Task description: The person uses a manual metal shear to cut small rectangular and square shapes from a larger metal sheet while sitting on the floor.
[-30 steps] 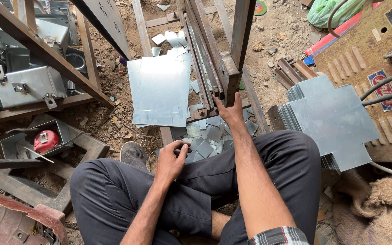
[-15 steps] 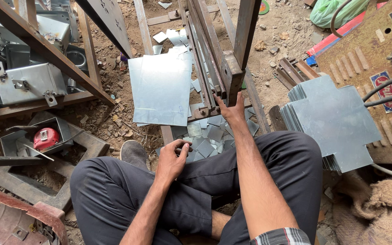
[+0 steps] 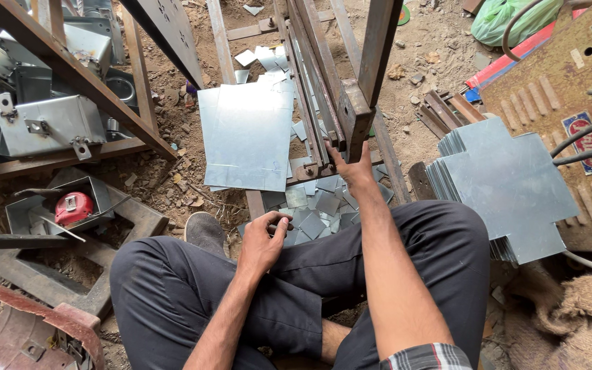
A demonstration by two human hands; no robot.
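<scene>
At your far left sit one red tape measure (image 3: 74,207) in a metal tray (image 3: 32,212) and one grey metal box (image 3: 53,125) under the rusty frame. One flat metal sheet (image 3: 247,135) lies on the dirt ahead of your one visible shoe (image 3: 206,233). Your left hand (image 3: 263,241) rests by your knee, fingers curled shut around a small dark piece you can barely see. Just beyond it lies a heap of small square offcuts (image 3: 314,214), too many to count. Your right hand (image 3: 352,168) reaches over them and presses on the base of the rusty steel shear (image 3: 340,103), fingers spread, gripping nothing. At your right, one stack of cross-shaped blanks (image 3: 505,185) leans beside a brown machine casing (image 3: 570,96), crossed by two black cables (image 3: 587,140).
</scene>
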